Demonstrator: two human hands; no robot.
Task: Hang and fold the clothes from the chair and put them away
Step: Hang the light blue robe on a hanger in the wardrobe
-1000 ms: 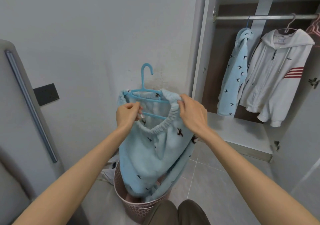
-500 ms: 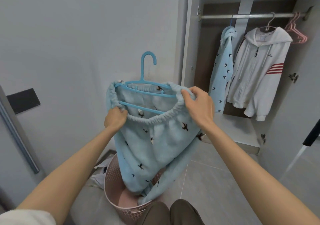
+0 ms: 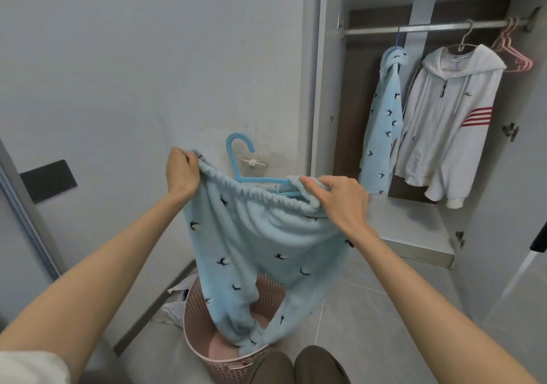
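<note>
Pyjama trousers (image 3: 266,250) held stretched at the waistband, a blue hanger (image 3: 236,159) just behind it, above the pink basket (image 3: 196,330).

We grip the elastic at each end: left hand (image 3: 182,173) with fingers curled round the cloth, right hand (image 3: 340,203) pinching it beside the hanger's arm. We judge the hanger could tip out if the stretch slackens, and the legs trailing into the basket may snag its rim. Open room lies on the rail (image 3: 370,30) left of the blue top (image 3: 384,111); the wardrobe's side panel (image 3: 321,88) stands close beside that gap.
</note>
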